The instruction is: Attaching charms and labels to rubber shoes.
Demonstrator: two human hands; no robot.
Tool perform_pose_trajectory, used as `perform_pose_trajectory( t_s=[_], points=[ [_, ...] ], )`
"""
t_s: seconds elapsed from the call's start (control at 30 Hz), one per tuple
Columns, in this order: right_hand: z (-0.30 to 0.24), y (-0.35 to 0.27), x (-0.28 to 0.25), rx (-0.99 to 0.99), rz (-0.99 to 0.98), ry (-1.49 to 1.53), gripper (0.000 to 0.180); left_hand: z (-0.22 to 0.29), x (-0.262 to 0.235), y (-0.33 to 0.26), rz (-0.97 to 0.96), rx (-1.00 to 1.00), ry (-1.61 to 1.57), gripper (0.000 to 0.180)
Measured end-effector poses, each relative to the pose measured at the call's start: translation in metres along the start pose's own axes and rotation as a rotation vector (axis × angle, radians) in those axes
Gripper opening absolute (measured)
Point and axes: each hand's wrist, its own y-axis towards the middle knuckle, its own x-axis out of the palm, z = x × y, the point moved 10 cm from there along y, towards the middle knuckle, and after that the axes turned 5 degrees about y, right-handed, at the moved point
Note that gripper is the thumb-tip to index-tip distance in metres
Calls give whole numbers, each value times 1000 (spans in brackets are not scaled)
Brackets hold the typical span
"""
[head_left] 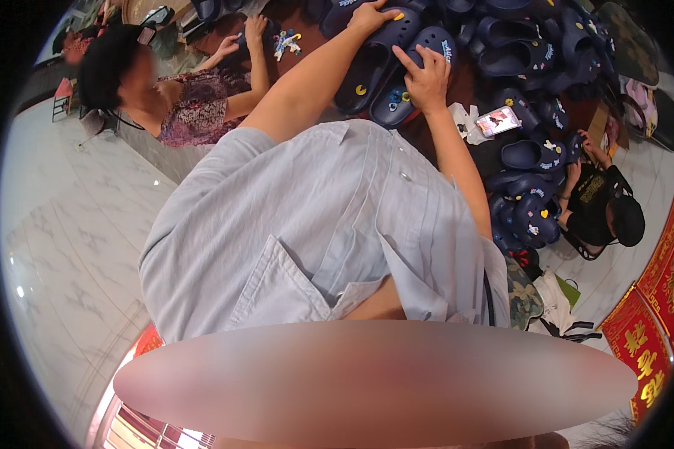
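Side by side before me lie two navy clogs with charms on them. My left hand (370,18) is at the toe of the left clog (359,81), its fingers bent against it next to a yellow charm (398,16). On the right clog (391,107), my right hand (427,81) rests over the side and upper, with thumb and fingertips spread apart. Light lettering marks this clog's toe, and round charms sit near its heel. Where my fingers meet the clogs is partly covered by the hands themselves.
Many more navy clogs (513,58) are heaped to the right. A lit phone (498,121) lies on white plastic beside them. One person (195,105) works at the left with a colourful charm piece (286,45) nearby; another person (599,198) handles clogs at the right.
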Motion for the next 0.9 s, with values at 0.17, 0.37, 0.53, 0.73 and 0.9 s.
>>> perform_pose_trajectory(
  t_s=[0.17,0.37,0.53,0.73,0.9],
  points=[
    [-3,0,2,-44,-75,-131,68,35,-7,-22,-25,-73,82,70],
    [-13,2,6,-98,-109,-166,63,-15,24,-2,-181,-197,-419,66],
    [-10,0,2,-98,-80,-139,61,-7,37,10,-273,-112,-531,64],
    [-3,-2,2,-64,-62,-132,61,24,8,1,-63,59,-120,56],
    [-3,-1,2,-65,-76,-129,61,91,-26,-36,236,694,141,22]
  ],
)
